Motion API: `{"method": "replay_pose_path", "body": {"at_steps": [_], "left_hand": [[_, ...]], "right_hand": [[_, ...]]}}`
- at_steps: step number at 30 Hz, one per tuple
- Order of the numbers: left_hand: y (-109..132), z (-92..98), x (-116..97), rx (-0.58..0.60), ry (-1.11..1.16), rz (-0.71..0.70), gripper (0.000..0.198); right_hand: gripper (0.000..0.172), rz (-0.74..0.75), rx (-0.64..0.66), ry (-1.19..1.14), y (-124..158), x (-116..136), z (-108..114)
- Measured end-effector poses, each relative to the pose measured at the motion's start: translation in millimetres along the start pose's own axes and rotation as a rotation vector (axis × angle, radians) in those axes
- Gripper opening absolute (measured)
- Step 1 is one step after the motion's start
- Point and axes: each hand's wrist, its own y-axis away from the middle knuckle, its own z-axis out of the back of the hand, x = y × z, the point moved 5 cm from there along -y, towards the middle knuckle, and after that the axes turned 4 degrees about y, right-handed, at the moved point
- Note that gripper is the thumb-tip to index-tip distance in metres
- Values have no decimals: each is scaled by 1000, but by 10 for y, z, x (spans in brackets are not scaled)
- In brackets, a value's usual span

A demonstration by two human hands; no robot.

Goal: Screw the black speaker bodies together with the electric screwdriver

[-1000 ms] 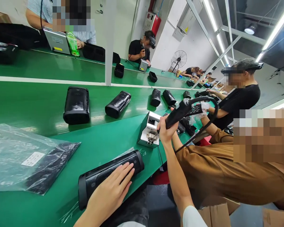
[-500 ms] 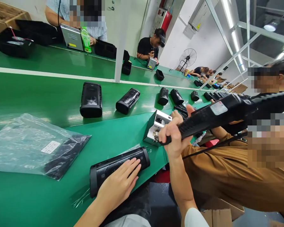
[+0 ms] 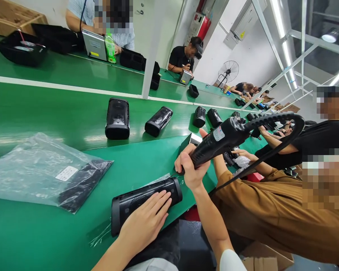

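Observation:
My left hand [image 3: 147, 216] lies flat with fingers stretched across a black portable speaker [image 3: 139, 195], which rests on its side on the green bench top near me. My right hand [image 3: 193, 167] is wrapped round a black electric screwdriver [image 3: 222, 137], whose thick cable loops back to the right. The driver's tip is hidden from view. Just behind my right hand is a silver box [image 3: 194, 139], mostly covered by the hand and tool. Clear plastic wrap [image 3: 100, 235] sticks out from under the speaker's left end.
A clear plastic bag [image 3: 45, 169] with a black sheet inside lies at the left. Black speakers [image 3: 117, 118] stand along the green belt [image 3: 87, 130] behind the bench. A white post [image 3: 150, 56] rises from the line's divider. A person in brown trousers [image 3: 265, 210] sits close on the right.
My right hand has moved left and toward me with the electric screwdriver, away from the silver box. My left hand stays on the speaker. The view has shifted slightly.

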Motion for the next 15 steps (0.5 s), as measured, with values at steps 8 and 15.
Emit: {"method": "replay_pose_path", "body": {"at_steps": [8,15], "left_hand": [[-11,30,-8,-22,-9,10,40],[-10,11,-25,-9,0,9,39]], "right_hand": [[47,-70,14,16,200,-265,0],[37,-15,54,106,635,-725,76]]}}
